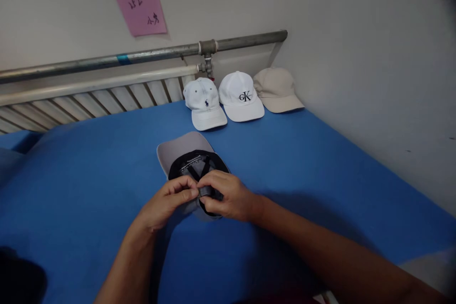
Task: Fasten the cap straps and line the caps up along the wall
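A grey baseball cap (183,145) lies upside down on the blue surface, its brim pointing away from me and its dark inner band facing up. At the near side of the cap, my left hand (173,198) pinches the back strap between thumb and fingers. Right beside it, my right hand (226,194) has thumb and forefinger closed on the same dark adjustment strap (205,192). The fingertips of both hands almost meet there. Part of the cap's back edge is hidden behind my hands.
Along the back stand a white cap with a small horse logo (204,102), a white cap with letters (242,97) and a beige cap (278,89). Behind them run a radiator (107,97) and a metal pipe (156,54). A dark object (21,275) lies at lower left.
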Motion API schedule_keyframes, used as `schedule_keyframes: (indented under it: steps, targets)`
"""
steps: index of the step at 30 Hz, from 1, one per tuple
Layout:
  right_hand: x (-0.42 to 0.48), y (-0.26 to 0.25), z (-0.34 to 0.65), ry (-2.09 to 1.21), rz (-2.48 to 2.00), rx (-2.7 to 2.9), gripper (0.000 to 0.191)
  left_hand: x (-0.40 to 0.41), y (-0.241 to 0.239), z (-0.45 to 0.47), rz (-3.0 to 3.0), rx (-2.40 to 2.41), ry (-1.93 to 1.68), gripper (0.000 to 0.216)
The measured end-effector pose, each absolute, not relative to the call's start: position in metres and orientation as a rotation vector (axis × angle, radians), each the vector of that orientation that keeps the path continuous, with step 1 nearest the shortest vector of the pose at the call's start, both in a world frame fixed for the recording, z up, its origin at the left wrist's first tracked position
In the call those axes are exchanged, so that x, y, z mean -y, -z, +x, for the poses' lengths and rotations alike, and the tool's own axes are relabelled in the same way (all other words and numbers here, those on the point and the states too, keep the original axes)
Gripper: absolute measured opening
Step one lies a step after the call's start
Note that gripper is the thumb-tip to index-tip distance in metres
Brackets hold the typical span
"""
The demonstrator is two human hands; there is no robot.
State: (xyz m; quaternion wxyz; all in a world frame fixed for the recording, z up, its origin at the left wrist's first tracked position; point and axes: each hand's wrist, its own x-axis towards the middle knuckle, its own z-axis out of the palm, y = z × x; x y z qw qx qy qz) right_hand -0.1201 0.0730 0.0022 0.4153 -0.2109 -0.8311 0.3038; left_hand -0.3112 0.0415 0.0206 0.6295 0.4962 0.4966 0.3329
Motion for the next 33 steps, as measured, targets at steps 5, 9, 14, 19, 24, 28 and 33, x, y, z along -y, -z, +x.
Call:
schedule_keyframes:
  steps: [5, 9, 14, 19, 24, 28, 33]
  targets:
    - [-0.071, -0.002, -0.121, -0.766, -0.564, 2.09, 0.019, -0.042, -0.024, -0.314, 1.135, -1.194, -0.781, 0.013]
    - [-0.07, -0.004, -0.12, -0.771, -0.572, 2.112, 0.018, -0.041, -0.025, -0.319, 1.09, -1.154, -0.809, 0.008]
    - [-0.07, -0.005, -0.12, -0.704, -0.507, 2.161, 0.017, -0.039, -0.028, -0.324, 1.05, -1.087, -0.79, 0.01]
    - [-0.071, -0.004, -0.12, -0.777, -0.402, 2.178, 0.023, -0.037, -0.032, -0.322, 1.205, -1.235, -0.667, 0.023]
    - [-0.075, -0.006, -0.112, -1.019, -0.618, 2.161, 0.026, -0.035, -0.031, -0.322, 1.209, -1.156, -0.609, 0.025]
    - [-0.074, -0.008, -0.11, -1.244, -0.716, 2.207, 0.031, -0.034, -0.033, -0.323, 1.209, -1.114, -0.596, 0.018]
    - [-0.074, -0.01, -0.112, -1.379, -0.712, 1.984, 0.02, -0.034, -0.034, -0.321, 1.173, -1.118, -0.633, 0.013]
